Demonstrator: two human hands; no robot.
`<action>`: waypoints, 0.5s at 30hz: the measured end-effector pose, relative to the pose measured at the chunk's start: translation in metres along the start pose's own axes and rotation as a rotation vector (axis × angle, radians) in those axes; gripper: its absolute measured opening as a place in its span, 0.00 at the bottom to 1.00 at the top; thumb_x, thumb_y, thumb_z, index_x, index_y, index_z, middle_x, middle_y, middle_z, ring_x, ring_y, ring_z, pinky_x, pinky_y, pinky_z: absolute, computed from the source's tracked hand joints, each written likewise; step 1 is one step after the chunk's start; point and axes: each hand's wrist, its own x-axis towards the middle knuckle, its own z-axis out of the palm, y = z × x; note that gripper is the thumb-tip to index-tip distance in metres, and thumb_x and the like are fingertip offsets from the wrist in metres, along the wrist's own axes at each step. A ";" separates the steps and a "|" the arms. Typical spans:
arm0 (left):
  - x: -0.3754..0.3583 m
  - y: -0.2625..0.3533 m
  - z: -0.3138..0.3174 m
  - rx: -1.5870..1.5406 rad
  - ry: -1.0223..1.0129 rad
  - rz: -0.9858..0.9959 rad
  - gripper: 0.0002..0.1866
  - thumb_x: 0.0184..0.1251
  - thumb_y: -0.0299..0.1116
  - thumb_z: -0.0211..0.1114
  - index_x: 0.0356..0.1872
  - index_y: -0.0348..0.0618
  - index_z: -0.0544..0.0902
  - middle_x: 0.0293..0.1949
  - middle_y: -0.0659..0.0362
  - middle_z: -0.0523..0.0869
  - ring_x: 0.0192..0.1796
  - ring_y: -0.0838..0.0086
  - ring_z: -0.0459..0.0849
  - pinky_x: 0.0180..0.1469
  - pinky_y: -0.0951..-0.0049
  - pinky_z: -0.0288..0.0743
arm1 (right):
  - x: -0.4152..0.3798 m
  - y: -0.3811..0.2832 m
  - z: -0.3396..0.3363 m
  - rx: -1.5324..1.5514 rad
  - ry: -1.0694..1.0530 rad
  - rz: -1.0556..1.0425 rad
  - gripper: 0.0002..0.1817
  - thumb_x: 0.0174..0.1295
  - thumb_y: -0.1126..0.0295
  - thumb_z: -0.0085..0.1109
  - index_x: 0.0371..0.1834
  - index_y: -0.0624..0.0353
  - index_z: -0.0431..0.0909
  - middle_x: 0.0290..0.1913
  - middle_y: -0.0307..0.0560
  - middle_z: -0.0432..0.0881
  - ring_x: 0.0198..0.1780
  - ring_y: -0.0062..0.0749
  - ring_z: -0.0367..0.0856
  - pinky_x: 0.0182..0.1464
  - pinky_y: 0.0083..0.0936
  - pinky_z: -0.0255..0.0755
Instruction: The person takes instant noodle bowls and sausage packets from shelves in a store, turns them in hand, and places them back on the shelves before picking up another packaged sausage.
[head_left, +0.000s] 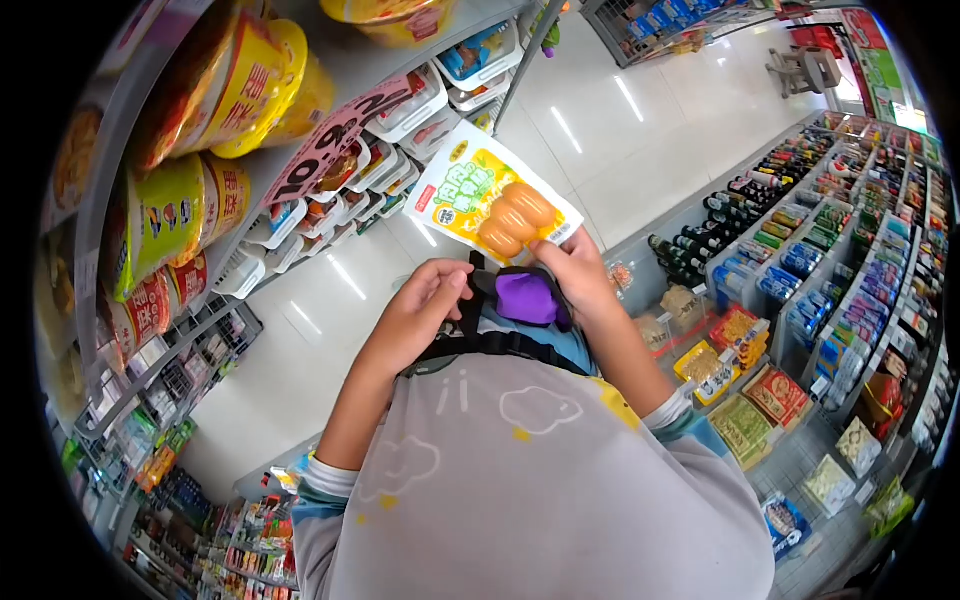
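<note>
My right hand (582, 272) pinches the lower right corner of a white and yellow snack packet (492, 196) printed with small brown sausages. The packet is tilted, its printed face toward me. At the left, my left hand (428, 302) has its fingers curled in at a black strap (474, 308) near my waist; the fingertips are partly hidden. Between both hands sits a purple pouch (528, 298) with black edging, just below the packet. A grey apron (560, 460) with cloud drawings covers my front.
On the left, a shelf holds yellow instant noodle tubs (245, 95) above a pink price sign (335, 140) and white trays. Bottles (735, 205), cans and packets fill the shelving on the right. Pale floor tiles (590, 110) run between the shelves, with a stool (803, 70) farther off.
</note>
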 end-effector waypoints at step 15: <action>0.031 0.039 0.050 -0.535 0.569 0.201 0.28 0.75 0.32 0.66 0.70 0.34 0.69 0.65 0.55 0.79 0.65 0.70 0.79 0.67 0.68 0.71 | 0.027 -0.092 -0.005 -1.025 -0.754 -0.988 0.23 0.55 0.61 0.76 0.54 0.50 0.84 0.62 0.39 0.81 0.43 0.30 0.83 0.48 0.31 0.75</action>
